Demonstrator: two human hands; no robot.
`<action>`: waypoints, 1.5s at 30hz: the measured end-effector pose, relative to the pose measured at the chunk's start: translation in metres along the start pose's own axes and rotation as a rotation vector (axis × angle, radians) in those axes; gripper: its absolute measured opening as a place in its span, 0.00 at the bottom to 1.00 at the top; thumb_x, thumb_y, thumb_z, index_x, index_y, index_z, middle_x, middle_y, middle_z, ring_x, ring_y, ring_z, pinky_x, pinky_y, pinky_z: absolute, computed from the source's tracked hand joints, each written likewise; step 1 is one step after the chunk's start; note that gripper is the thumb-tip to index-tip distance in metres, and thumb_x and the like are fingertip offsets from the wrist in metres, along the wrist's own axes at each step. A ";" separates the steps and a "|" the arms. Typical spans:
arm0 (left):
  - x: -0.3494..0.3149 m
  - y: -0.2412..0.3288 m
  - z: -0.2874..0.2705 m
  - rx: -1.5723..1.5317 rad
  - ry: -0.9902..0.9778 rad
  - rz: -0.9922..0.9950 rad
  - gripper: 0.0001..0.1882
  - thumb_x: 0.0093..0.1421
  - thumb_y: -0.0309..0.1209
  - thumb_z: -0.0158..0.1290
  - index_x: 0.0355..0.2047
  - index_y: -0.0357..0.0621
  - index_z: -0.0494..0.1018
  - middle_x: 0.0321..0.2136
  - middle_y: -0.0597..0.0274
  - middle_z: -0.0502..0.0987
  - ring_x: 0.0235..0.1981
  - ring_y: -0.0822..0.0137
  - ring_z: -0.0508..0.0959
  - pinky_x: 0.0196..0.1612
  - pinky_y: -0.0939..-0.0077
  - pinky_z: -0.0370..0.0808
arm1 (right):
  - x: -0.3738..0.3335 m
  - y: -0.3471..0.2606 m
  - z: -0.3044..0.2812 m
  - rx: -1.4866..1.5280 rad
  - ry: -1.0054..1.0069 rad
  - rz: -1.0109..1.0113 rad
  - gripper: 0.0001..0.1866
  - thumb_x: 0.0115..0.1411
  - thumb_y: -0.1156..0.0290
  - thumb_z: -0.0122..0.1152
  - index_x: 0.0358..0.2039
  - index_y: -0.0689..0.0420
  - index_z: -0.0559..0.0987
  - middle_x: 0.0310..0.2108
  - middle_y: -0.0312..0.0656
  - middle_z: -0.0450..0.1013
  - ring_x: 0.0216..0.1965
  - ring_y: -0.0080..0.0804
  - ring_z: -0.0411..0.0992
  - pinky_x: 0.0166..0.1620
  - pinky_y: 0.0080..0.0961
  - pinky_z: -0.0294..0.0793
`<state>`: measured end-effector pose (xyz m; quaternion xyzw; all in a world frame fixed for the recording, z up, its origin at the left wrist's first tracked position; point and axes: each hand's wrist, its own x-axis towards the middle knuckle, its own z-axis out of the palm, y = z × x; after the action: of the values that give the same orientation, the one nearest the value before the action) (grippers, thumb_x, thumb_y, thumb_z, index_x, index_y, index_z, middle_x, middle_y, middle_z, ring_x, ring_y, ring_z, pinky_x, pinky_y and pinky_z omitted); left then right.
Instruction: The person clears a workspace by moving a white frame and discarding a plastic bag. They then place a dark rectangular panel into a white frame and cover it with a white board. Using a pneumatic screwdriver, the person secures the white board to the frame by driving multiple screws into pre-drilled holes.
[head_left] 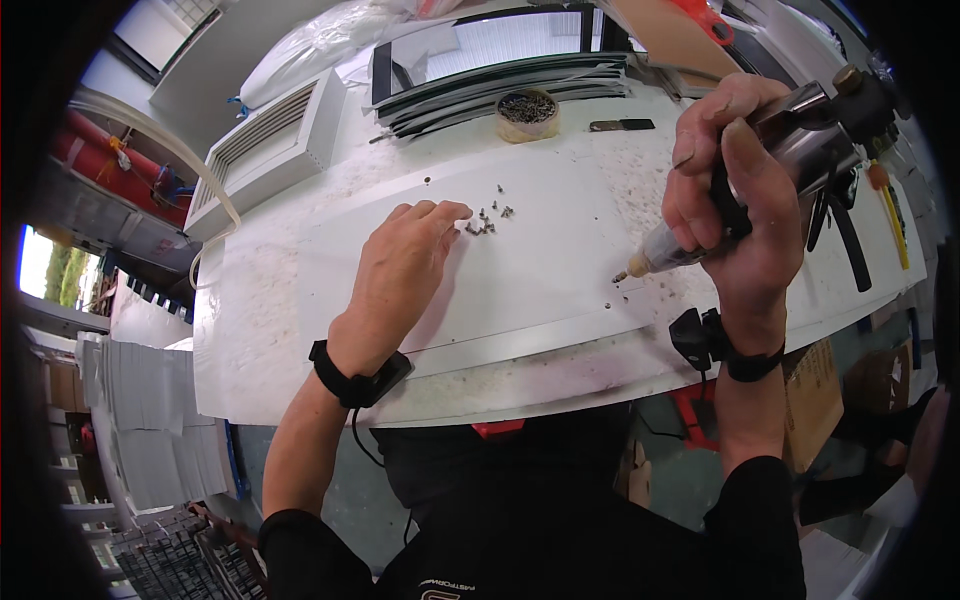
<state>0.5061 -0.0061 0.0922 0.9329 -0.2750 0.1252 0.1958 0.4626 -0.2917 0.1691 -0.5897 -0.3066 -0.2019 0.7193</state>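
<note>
My left hand (402, 258) is over the white panel (400, 300), fingers curled and drawn together at the left side of a small scatter of screws (487, 222). Whether a screw sits between those fingertips is too small to tell. My right hand (735, 185) is wrapped round a power screwdriver (680, 245) with a shiny metal body and a grey, narrowing nose. Its tip points down and left, close over the panel's right part, with a small dark piece at the end. A few loose screws (608, 306) lie just below that tip.
A round tub (527, 115) full of small metal fasteners stands at the back, beside a dark flat strip (621, 125). Behind it are stacked dark-edged strips (500, 90). A white louvred frame (270, 150) is at the left. Pliers-like black handles (848, 240) lie at the right.
</note>
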 end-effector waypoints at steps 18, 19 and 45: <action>0.022 0.006 -0.014 -0.242 -0.228 -0.072 0.07 0.62 0.24 0.60 0.36 0.39 0.71 0.33 0.61 0.80 0.33 0.66 0.80 0.38 0.73 0.78 | 0.011 0.013 -0.015 0.112 0.132 0.039 0.14 0.74 0.61 0.47 0.48 0.59 0.69 0.34 0.39 0.69 0.12 0.14 0.57 0.16 0.16 0.62; 0.021 0.012 -0.017 -0.430 -0.288 -0.177 0.08 0.63 0.25 0.60 0.36 0.39 0.71 0.33 0.61 0.79 0.32 0.69 0.80 0.37 0.75 0.78 | 0.014 0.011 -0.013 0.130 0.140 0.032 0.14 0.76 0.61 0.45 0.49 0.59 0.69 0.34 0.37 0.69 0.14 0.13 0.57 0.18 0.15 0.62; -0.014 0.024 0.020 -1.557 -0.394 -0.476 0.12 0.67 0.24 0.60 0.45 0.44 0.66 0.42 0.61 0.79 0.44 0.71 0.81 0.51 0.73 0.83 | 0.030 0.025 0.011 0.255 0.105 0.103 0.12 0.77 0.63 0.42 0.47 0.58 0.69 0.34 0.36 0.67 0.16 0.14 0.56 0.18 0.16 0.63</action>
<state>0.4843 -0.0266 0.0770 0.5690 -0.1079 -0.3105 0.7538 0.4983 -0.2730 0.1723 -0.4974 -0.2610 -0.1547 0.8128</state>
